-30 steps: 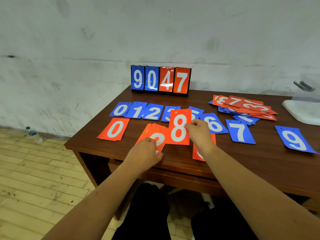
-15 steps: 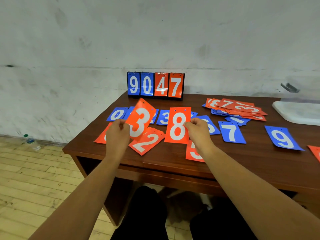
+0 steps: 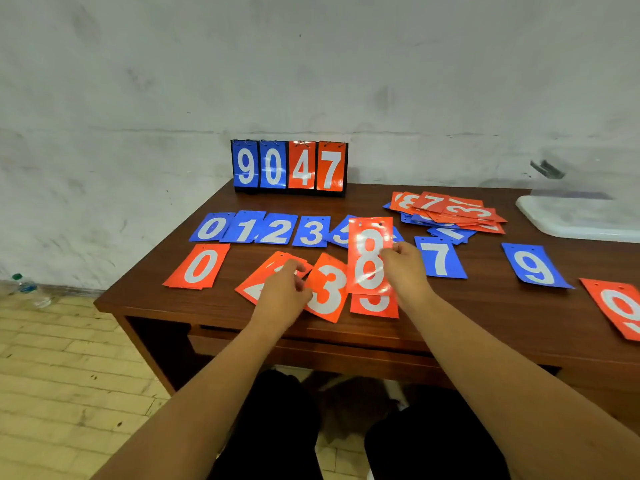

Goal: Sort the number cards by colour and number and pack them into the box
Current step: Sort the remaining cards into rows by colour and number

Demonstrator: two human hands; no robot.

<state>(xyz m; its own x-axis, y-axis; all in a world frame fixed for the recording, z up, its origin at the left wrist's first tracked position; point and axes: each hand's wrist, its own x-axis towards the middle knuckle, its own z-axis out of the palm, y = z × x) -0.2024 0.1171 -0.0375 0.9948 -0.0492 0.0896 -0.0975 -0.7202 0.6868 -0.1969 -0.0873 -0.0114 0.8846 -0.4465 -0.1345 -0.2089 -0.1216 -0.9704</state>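
My right hand [image 3: 405, 268] pinches the right edge of a red 8 card [image 3: 369, 258] and holds it upright just above the table. Beneath it lies a red 5 card [image 3: 374, 304]. My left hand [image 3: 282, 291] grips the left edge of a red 3 card [image 3: 327, 289], which lies low and tilted on the table, partly over a red 2 card [image 3: 258, 284]. A red 0 card [image 3: 199, 266] lies at the left. Behind runs a row of blue cards from blue 0 [image 3: 211, 227] to blue 5 [image 3: 339, 233]; the held 8 hides what follows.
A blue 7 [image 3: 440, 259], a blue 9 [image 3: 535, 268] and a red 9 [image 3: 620, 306] lie to the right. A mixed pile of cards [image 3: 450, 211] sits at the back right by a white plastic container [image 3: 581, 218]. A scoreboard stand [image 3: 289, 166] stands against the wall.
My left hand picked the red 3 card up off the red 2, raised it, then brought it down to the right beside the 8. My right hand kept holding the 8.
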